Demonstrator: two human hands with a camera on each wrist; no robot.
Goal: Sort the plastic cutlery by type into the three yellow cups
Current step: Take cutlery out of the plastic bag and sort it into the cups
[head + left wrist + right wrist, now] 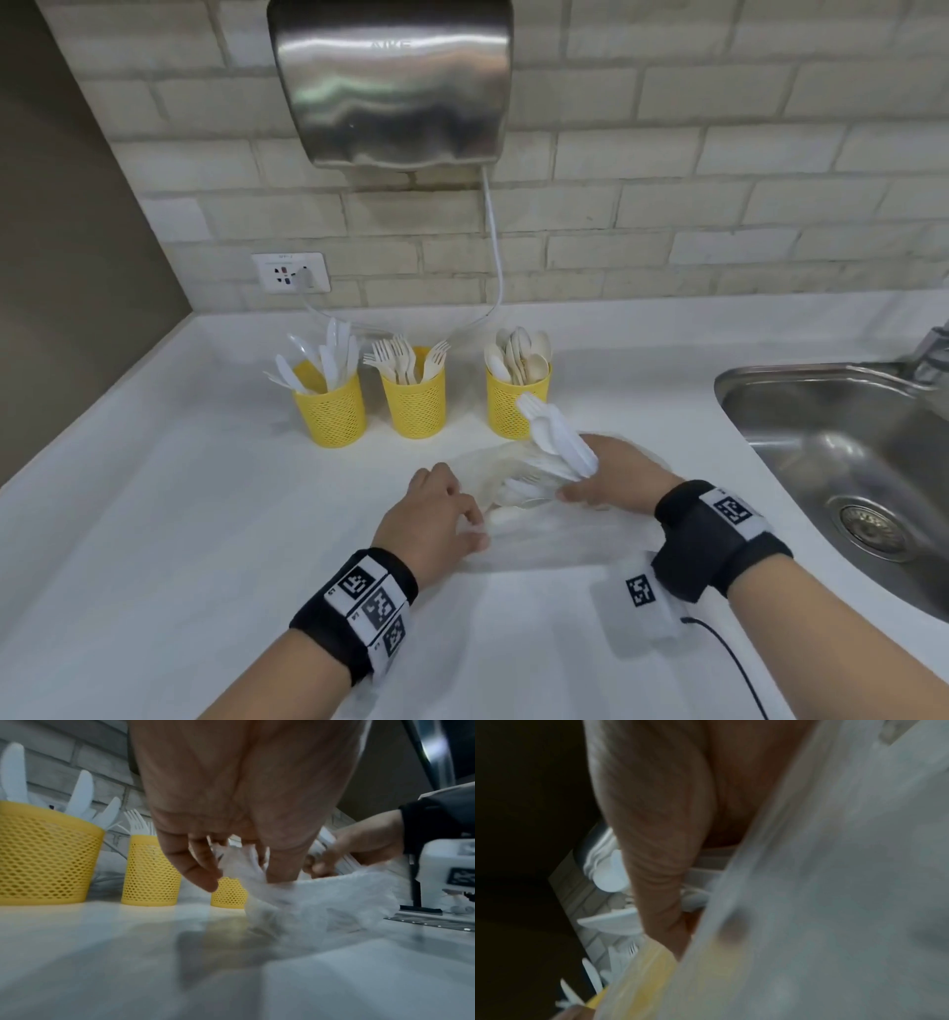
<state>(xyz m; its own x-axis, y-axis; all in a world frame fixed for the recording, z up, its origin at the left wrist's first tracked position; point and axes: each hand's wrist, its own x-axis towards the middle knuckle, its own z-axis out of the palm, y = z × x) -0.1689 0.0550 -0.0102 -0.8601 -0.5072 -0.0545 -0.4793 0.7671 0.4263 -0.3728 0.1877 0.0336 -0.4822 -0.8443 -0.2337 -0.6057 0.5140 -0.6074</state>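
Knives cup, forks cup, spoons cup along tabletop back edge. Left hand pinches clear bag; right hand grips white cutlery bundle.

The person's forearms are bare. The left wrist carries a black band with a white strip of three square black-and-white code markers. The right wrist carries a black band, similar markers, a white box and a thin black cable.

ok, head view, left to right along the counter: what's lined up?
Yellow mesh cup of white plastic knives → yellow mesh cup of forks → yellow mesh cup of spoons → stainless steel sink.
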